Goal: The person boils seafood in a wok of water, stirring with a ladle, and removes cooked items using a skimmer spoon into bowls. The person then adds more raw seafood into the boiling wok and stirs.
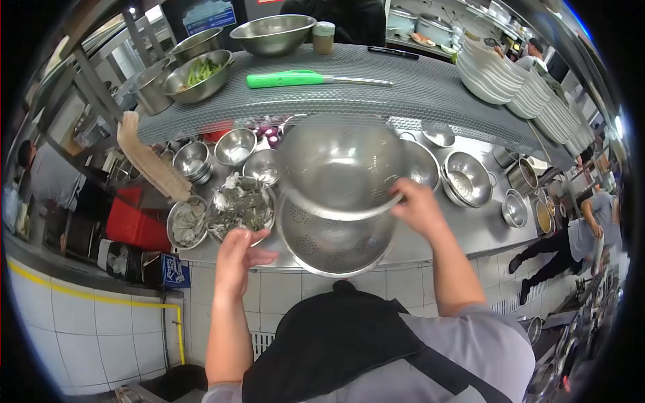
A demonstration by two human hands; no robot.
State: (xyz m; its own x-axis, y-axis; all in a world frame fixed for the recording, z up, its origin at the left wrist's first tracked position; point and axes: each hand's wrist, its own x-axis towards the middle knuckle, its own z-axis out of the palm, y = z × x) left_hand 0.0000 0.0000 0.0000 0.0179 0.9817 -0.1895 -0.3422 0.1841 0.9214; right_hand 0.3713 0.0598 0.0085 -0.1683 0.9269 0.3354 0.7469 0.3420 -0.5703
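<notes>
My right hand (415,207) grips the rim of a large steel mixing bowl (342,164), thumb and fingers closed on its right edge. The bowl is tilted, with its inside towards me. Under it, a perforated steel colander (336,245) sits at the front edge of the counter, partly covered by the bowl. My left hand (240,255) holds nothing; its fingers are apart, just in front of a metal bowl filled with grey and white pieces (242,208) that look like raw shrimp. Left of that stands a smaller bowl of pale grey pieces (188,223).
Above the counter runs a shelf (416,84) with a green-handled lighter (285,79), metal bowls and stacked white dishes (487,74). More steel bowls (467,178) stand on the right of the counter. A red bin (142,221) is at the left. Other people are farther off on both sides.
</notes>
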